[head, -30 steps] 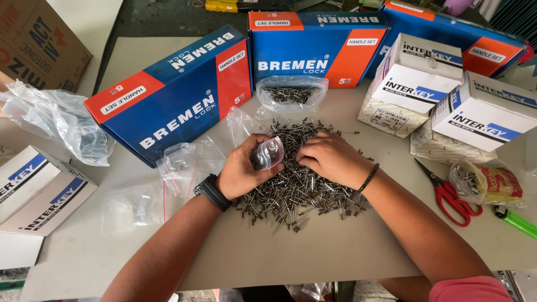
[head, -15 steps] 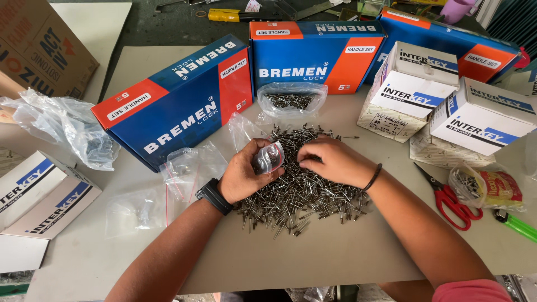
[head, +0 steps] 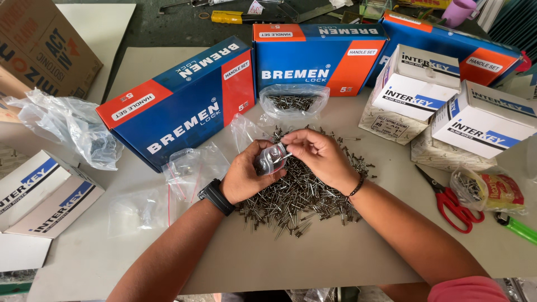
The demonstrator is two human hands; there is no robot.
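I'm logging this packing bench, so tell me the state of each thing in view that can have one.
Small plastic bag: held in left hand, partly filled.
Right hand: fingertips at the bag's mouth.
Rivet pile: loose, spread on the table.
Bag of rivets: open, by the blue boxes.
Blue box: closed.
White boxes: closed, stacked.
Red scissors: closed, lying flat.
Wristwatch: worn.
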